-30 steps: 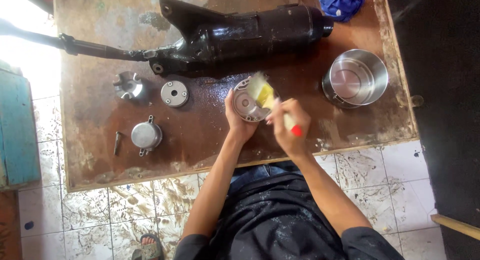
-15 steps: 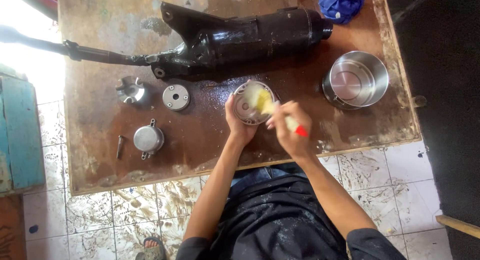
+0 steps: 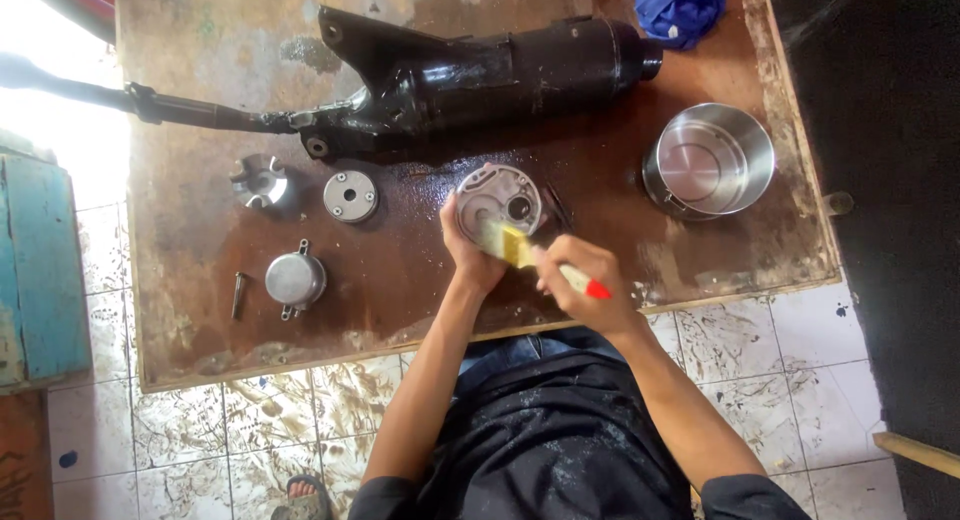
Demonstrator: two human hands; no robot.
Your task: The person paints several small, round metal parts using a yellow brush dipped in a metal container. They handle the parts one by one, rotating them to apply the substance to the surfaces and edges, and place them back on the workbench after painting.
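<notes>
Left to right from my hands: far left a screw (image 3: 237, 293), domed metal cap (image 3: 296, 279), finned part (image 3: 259, 180), flat disc (image 3: 350, 196). My left hand (image 3: 468, 257) is clenched around the lower edge of the round metal cover (image 3: 497, 202), tilted up off the table (image 3: 400, 270). My right hand (image 3: 580, 278) grips a red-handled brush (image 3: 540, 260), bristles on the cover. Right of the hands, a steel pot (image 3: 710, 162). No labels seen.

A round grey metal cover (image 3: 498, 202) is sitting tilted up off the wet brown counter (image 3: 400, 270) — its ribbed inner face showing. A paintbrush (image 3: 530, 255) — yellow bristles, red-tipped handle — is lying across its lower edge.
</notes>
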